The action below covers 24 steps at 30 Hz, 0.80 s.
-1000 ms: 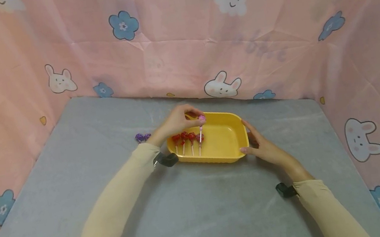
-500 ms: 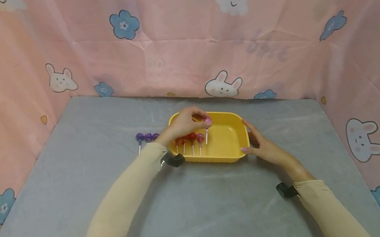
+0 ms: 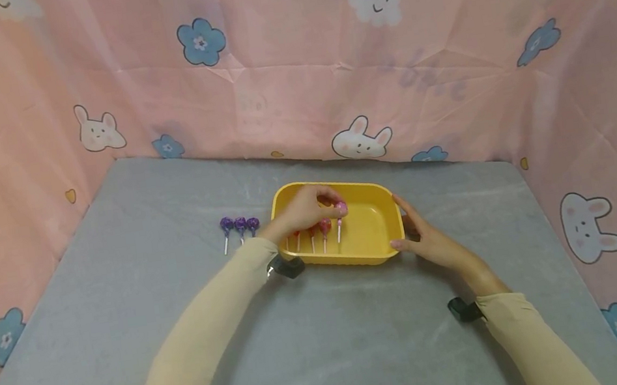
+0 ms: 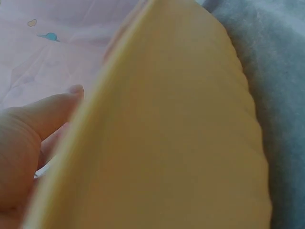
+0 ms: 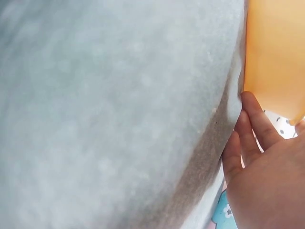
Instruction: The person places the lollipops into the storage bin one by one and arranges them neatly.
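Observation:
My left hand (image 3: 306, 208) is over the yellow plastic basket (image 3: 378, 255), pinching a pink-wrapped lollipop (image 3: 342, 209) by its head. The stick points down toward the basket floor. Just left of it lies a darker pink lollipop (image 3: 325, 225), and beyond that several red ones, their heads mostly covered by my hand. At the basket's right end my right hand (image 3: 432, 242) holds the wall, thumb at the front corner and fingers along the outside. In the left wrist view the basket's wall (image 4: 181, 124) hides most of what the left fingers do.
Three purple lollipops (image 3: 240, 224) lie in a row on the grey tabletop (image 3: 330, 347), left of the basket. A pink printed cloth (image 3: 282, 91) stands up behind and along both sides of the table.
My left hand has moved right and toward the front with the pink lollipop, lowering it in the basket. The purple lollipops have come out from behind the arm. My right hand stays put.

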Each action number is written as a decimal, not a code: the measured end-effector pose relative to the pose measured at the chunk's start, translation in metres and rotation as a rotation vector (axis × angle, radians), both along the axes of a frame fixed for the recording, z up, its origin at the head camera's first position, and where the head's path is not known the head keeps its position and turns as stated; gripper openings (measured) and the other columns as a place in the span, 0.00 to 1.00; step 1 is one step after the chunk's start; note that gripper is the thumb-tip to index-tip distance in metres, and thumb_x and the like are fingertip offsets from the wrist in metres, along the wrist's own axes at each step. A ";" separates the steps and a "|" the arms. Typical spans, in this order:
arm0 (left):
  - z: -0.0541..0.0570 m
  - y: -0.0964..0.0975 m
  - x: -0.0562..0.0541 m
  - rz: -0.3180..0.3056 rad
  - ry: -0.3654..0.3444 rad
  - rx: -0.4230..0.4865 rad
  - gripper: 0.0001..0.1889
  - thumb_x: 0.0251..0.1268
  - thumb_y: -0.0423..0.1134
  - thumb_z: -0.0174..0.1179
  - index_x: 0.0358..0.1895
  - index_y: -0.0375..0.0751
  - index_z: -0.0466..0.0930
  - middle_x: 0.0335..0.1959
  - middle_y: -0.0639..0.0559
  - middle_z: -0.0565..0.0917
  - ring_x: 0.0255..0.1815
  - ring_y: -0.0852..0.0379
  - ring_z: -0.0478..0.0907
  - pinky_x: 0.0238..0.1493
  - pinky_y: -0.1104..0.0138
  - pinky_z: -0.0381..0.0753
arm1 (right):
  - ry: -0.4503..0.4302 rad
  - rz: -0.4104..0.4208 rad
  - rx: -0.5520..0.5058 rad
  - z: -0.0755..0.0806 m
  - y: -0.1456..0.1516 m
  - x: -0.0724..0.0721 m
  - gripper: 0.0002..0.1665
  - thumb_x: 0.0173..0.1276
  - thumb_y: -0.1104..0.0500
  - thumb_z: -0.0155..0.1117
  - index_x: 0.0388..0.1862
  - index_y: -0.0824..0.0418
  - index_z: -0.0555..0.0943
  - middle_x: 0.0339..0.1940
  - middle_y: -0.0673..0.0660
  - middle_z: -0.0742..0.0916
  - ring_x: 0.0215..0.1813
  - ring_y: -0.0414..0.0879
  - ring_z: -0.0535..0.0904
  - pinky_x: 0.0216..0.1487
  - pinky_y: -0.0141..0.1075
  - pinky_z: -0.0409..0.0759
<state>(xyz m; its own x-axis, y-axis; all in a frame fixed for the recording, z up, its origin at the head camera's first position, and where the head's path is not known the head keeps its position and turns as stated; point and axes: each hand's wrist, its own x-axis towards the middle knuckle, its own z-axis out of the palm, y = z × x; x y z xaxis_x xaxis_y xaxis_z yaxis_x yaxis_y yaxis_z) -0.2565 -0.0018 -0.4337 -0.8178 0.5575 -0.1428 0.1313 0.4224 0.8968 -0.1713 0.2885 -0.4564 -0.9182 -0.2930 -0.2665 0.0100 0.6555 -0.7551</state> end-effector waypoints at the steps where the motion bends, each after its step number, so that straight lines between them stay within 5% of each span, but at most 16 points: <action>1: -0.001 0.000 0.000 0.000 0.000 0.000 0.12 0.63 0.46 0.68 0.46 0.46 0.84 0.37 0.49 0.84 0.22 0.47 0.81 0.20 0.64 0.80 | 0.004 0.003 0.003 0.000 0.000 0.000 0.58 0.69 0.44 0.65 0.79 0.27 0.32 0.71 0.66 0.70 0.69 0.61 0.69 0.71 0.65 0.66; 24: -0.013 0.008 -0.001 -0.020 0.082 -0.116 0.12 0.60 0.42 0.70 0.43 0.40 0.86 0.34 0.50 0.82 0.21 0.61 0.76 0.22 0.75 0.73 | 0.017 0.016 -0.038 0.003 -0.001 0.002 0.58 0.70 0.49 0.65 0.79 0.29 0.33 0.70 0.66 0.71 0.68 0.60 0.70 0.70 0.64 0.67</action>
